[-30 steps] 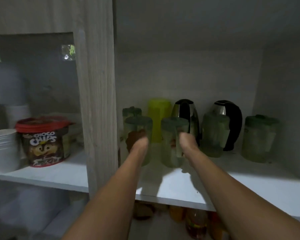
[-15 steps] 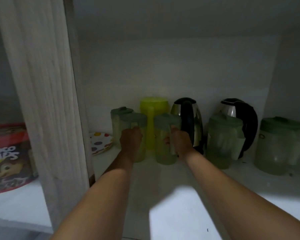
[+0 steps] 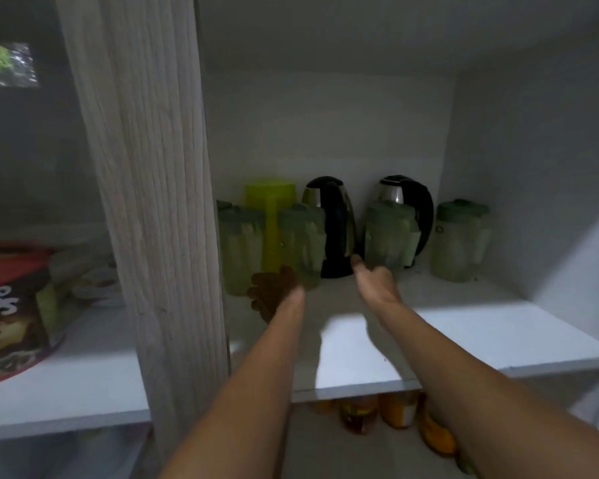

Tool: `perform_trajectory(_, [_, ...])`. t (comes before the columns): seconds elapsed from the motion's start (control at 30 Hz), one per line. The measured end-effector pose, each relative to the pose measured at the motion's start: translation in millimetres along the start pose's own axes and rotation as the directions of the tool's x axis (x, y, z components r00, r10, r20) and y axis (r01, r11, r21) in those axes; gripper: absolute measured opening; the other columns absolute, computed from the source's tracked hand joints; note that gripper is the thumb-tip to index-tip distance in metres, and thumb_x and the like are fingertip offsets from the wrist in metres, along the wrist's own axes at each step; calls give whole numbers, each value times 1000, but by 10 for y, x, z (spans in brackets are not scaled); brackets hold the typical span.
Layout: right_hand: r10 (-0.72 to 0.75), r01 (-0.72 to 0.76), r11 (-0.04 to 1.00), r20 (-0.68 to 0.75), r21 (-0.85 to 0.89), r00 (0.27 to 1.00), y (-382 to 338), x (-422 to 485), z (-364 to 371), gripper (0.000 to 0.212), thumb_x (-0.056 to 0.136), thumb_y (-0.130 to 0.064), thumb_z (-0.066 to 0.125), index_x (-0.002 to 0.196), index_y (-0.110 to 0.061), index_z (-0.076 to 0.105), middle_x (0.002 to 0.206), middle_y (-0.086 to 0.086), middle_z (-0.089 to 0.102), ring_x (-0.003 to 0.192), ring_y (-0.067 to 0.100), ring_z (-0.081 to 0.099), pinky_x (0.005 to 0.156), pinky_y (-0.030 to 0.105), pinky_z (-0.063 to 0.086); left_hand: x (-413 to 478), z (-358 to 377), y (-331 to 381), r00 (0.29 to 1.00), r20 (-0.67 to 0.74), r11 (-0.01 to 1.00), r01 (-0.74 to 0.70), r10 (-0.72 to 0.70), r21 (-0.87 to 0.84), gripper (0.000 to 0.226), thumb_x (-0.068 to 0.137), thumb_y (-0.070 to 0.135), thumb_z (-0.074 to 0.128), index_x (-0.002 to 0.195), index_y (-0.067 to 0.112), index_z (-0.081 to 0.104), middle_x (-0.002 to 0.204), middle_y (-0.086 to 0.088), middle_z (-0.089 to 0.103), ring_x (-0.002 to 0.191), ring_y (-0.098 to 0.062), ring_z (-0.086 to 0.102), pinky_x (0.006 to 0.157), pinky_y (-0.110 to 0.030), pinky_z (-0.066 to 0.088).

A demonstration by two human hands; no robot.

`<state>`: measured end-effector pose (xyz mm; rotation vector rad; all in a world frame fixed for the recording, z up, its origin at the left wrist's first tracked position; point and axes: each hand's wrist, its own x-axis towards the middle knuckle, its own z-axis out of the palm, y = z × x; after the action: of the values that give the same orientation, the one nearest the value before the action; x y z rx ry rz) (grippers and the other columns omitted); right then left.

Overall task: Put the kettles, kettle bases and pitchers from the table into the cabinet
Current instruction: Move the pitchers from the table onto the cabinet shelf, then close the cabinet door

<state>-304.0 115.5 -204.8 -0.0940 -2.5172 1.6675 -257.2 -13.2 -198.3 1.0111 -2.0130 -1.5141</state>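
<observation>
- Left hand (image 3: 274,295): fingers loosely curled, holding nothing, just in front of the two left green pitchers (image 3: 239,247).
- Right hand (image 3: 374,281): open, empty, fingers pointing toward the black kettle (image 3: 332,229).
- Shelf (image 3: 464,326): pitchers and kettles stand upright along the rear edge; a second kettle (image 3: 408,198) stands behind another pitcher (image 3: 388,236).
- Rear right corner: one more pitcher (image 3: 460,240).
</observation>
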Motion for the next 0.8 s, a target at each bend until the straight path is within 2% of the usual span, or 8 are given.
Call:
perform_trajectory(0.07, [-37, 36, 998, -11, -46, 999, 139, -203, -201, 55, 100, -52, 38, 121, -3, 54, 124, 21, 58, 121, 36, 54, 89, 36, 39, -250, 37, -45, 996, 50, 996, -74, 71, 44, 63, 102, 33, 40, 148, -6, 23, 150, -28, 31, 137, -40, 35, 109, -39, 29])
perform_trajectory(0.17, [-96, 89, 991, -67, -96, 993, 256, -489, -627, 47, 100, -52, 35, 82, -10, 47, 86, 10, 56, 89, 29, 55, 76, 35, 38, -690, 108, 16, 977, 135, 986, -168, 164, 19, 51, 101, 36, 45, 134, -2, 44, 137, -24, 49, 124, -40, 49, 97, -41, 41])
perform_trajectory(0.27, [-93, 75, 992, -184, -103, 978, 343, -841, -1216, 51, 101, -50, 36, 65, -14, 36, 65, 3, 46, 67, 26, 47, 63, 34, 34, -1234, 249, 148, 945, 231, 972, -232, 233, -32, 52, 99, 36, 47, 136, 1, 44, 138, -22, 49, 125, -41, 49, 100, -45, 42])
perform_trajectory(0.4, [-38, -23, 987, -366, -161, 930, 592, -1421, -2175, 44, 100, -52, 34, 71, -19, 39, 81, 7, 54, 81, 28, 52, 73, 35, 36, -2247, 460, 214, 862, 386, 942, -330, 329, -65, 49, 97, 36, 47, 131, 1, 49, 134, -22, 54, 122, -41, 53, 98, -44, 44])
perform_trajectory(0.47, [1, -90, 981, -459, -173, 889, 750, -1813, -2694, 46, 99, -52, 35, 94, -11, 56, 105, 16, 62, 101, 34, 59, 81, 36, 38, -2830, 529, 174, 802, 466, 921, -380, 374, -85, 47, 95, 38, 47, 124, 1, 56, 130, -20, 59, 117, -40, 57, 97, -44, 47])
perform_trajectory(0.57, [53, -210, 959, -605, -192, 795, 936, -2501, -3453, 58, 99, -53, 36, 124, -4, 54, 128, 19, 60, 119, 38, 56, 95, 40, 42, -3742, 544, 91, 679, 588, 879, -460, 439, -124, 49, 96, 38, 47, 127, 2, 55, 133, -19, 57, 120, -38, 56, 96, -44, 47])
perform_trajectory(0.67, [43, -306, 925, -738, -225, 674, 1029, -3143, -4117, 57, 98, -53, 38, 123, -6, 56, 127, 19, 61, 120, 38, 55, 96, 40, 42, -4527, 488, 103, 551, 664, 832, -515, 507, -207, 47, 98, 37, 48, 132, 4, 52, 135, -16, 55, 120, -34, 56, 92, -41, 48])
perform_trajectory(0.8, [-6, -373, 898, -856, -232, 518, 1019, -3826, -4844, 51, 98, -49, 40, 116, -5, 59, 120, 20, 65, 114, 40, 59, 91, 41, 45, -5351, 426, 203, 374, 694, 742, -573, 615, -348, 43, 94, 38, 52, 120, 6, 60, 125, -17, 62, 112, -35, 60, 93, -42, 51])
